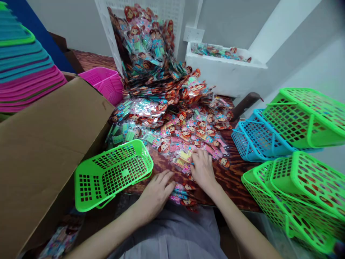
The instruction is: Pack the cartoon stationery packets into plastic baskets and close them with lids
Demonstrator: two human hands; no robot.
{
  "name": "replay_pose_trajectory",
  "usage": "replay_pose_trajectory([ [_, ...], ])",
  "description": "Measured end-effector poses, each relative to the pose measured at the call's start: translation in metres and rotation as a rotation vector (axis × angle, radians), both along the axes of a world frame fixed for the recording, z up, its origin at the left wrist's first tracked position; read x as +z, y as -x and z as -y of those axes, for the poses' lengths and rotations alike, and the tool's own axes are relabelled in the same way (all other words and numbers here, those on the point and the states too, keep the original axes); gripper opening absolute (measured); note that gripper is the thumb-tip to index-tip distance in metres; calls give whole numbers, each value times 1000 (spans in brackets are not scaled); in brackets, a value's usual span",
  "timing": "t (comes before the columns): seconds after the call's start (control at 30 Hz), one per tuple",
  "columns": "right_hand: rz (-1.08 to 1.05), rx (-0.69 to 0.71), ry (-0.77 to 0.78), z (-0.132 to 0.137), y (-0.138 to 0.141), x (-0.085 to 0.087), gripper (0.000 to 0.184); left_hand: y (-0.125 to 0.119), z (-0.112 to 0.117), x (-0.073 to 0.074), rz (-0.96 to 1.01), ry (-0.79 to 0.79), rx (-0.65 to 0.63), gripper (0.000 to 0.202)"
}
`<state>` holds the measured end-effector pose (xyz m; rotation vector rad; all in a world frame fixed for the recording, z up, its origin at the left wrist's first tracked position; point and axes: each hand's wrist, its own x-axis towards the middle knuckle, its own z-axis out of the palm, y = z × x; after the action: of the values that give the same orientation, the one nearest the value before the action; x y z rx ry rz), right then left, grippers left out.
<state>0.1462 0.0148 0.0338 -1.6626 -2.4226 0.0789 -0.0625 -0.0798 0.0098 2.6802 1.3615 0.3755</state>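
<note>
My left hand (159, 192) rests at the table's front edge with its fingers stretched out. Its thumb lies against a small stack of clear plastic packets (182, 196) with cartoon-girl heads printed on them. My right hand (202, 169) reaches a little further in, its fingers bent over a yellow packet (184, 156) at the near edge of a wide heap; the fingertips are partly hidden. More packets in pink, yellow and green (198, 131) spread beyond it. Left of my left hand stands a green plastic basket (113, 172), with a small light-green piece inside.
A cardboard box (54, 144) fills the left side, with stacked coloured baskets (24, 72) behind it. A white crate (172, 21) spills packets at the back, next to a white foam box (221, 68). Blue baskets (248, 140) and green baskets (309, 180) stand right.
</note>
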Motion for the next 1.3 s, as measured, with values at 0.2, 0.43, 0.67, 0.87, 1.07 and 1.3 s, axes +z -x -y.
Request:
replay_pose_trajectory([
  [0.2,-178,242,166,51,16,14,21,2,-3,-1,19,-161,-77,19],
  [0.43,-240,80,251,21,-2,1,9,4,-5,5,-59,-5,-110,41],
  [0.67,5,23,109,12,-3,-16,9,8,1,3,-13,17,-108,59],
  [0.87,-128,-30,66,13,-13,-18,39,5,-5,4,-22,126,-67,54],
  [1.07,-171,-35,75,14,-24,-14,8,-1,-14,16,-116,195,-54,29],
  [1.3,-142,-22,-139,21,-19,3,24,2,-10,10,-29,-3,-71,25],
])
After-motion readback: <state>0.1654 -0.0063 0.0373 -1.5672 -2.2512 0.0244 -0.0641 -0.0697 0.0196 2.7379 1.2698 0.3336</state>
